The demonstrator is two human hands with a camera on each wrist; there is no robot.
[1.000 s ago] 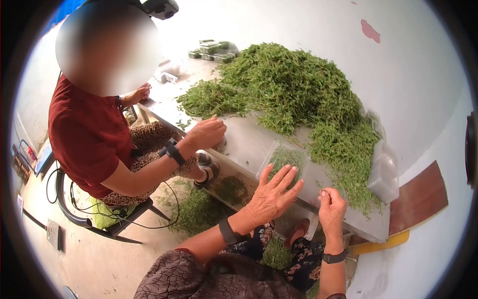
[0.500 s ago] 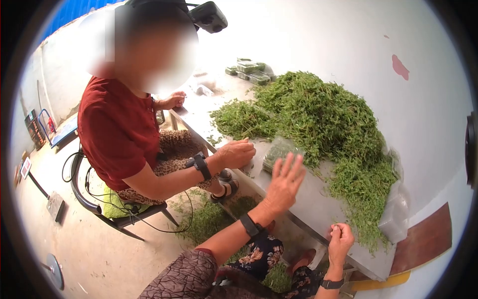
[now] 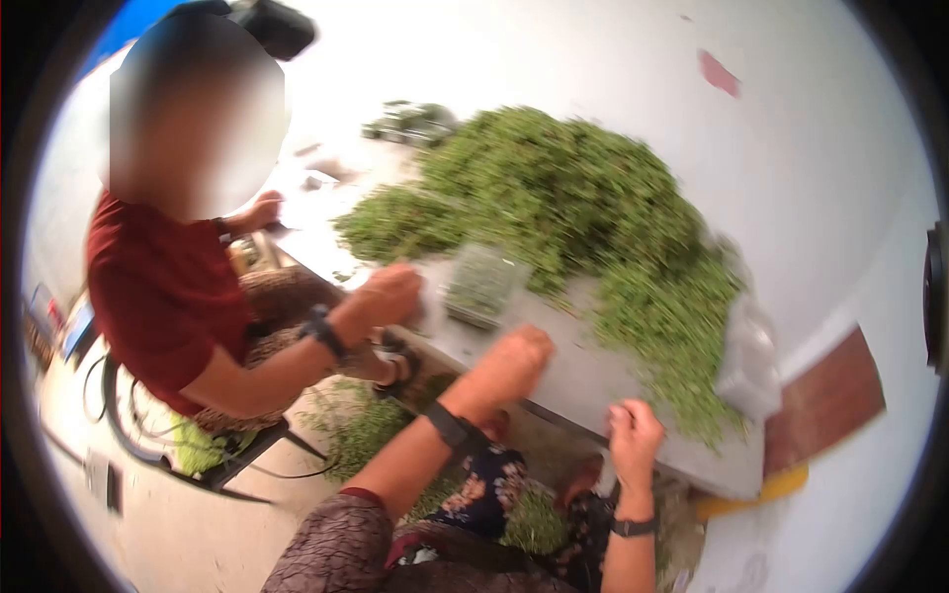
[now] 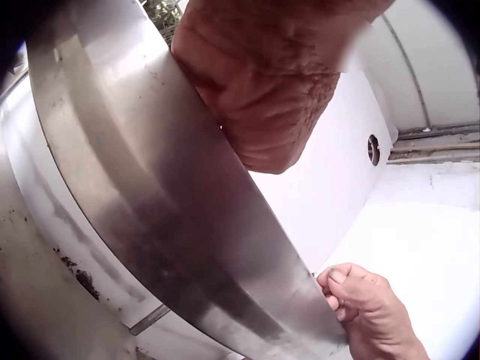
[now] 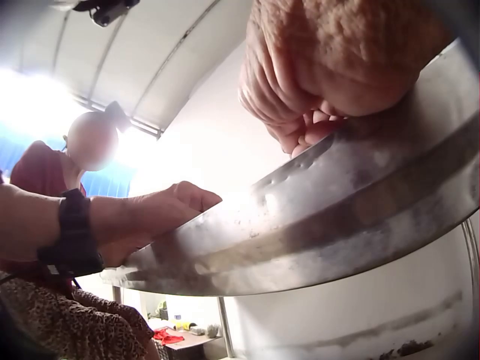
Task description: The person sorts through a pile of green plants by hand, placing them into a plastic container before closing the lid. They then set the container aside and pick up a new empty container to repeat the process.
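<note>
Box [image 3: 481,287] with greens inside just beyond left hand [image 3: 499,376], on tabletop [image 3: 583,371]; left fingers blurred, cannot tell whether curled or slack. Right hand [image 3: 635,435] narrow, thumb against bent fingers, no held thing seen. Greens heap [image 3: 563,188] beyond both. Advisable: steady box, press lightly, tuck stray stems inside rim.

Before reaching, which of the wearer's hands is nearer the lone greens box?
Left: in head view, the left hand is close below the box; the right hand farther right.
</note>
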